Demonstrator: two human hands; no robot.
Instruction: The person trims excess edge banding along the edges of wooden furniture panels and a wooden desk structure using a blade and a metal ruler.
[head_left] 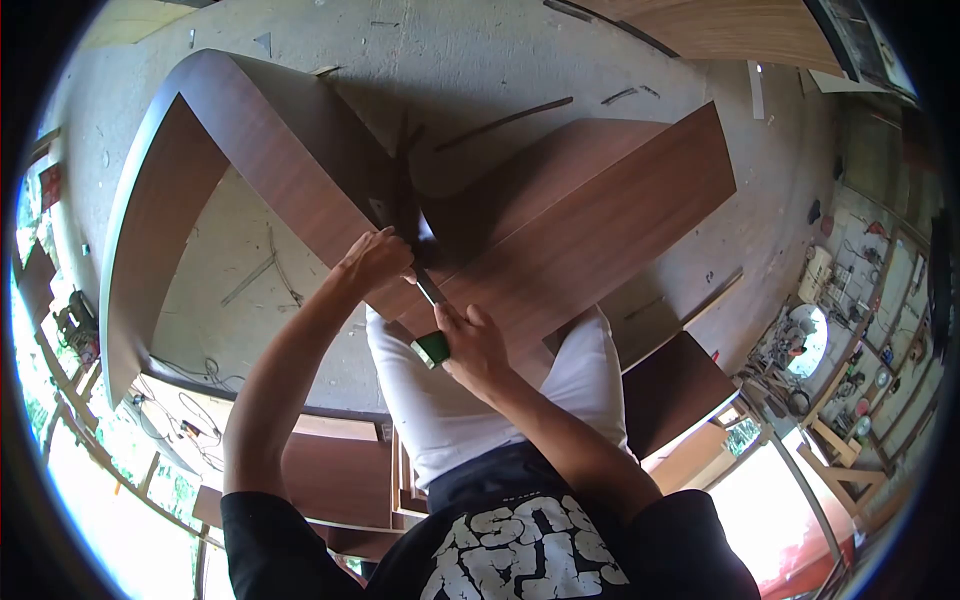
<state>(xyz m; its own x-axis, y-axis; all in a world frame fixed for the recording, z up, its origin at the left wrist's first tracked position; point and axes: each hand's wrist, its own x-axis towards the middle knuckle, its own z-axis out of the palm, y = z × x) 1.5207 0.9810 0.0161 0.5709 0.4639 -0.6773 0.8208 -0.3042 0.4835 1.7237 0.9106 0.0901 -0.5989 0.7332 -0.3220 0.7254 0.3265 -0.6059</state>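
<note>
My right hand (474, 347) is wrapped round a tool with a green end (432, 349) and a narrow metal shaft (428, 287). The shaft points up and away, toward the inner corner where two brown wood-grain panels meet. My left hand (380, 258) is closed at the edge of the left panel (290, 170), beside the upper part of the shaft; whatever its fingers hold is hidden. The right panel (600, 220) slants up to the right from the corner, above my thighs. The tool's tip cannot be made out in the dark corner.
A curved brown panel (160, 240) joins the left panel at far left. Thin strips (505, 124) lie on the grey floor (450, 50). A dark brown board (680, 390) is right of my legs. Shelves with tools (860, 380) stand at far right.
</note>
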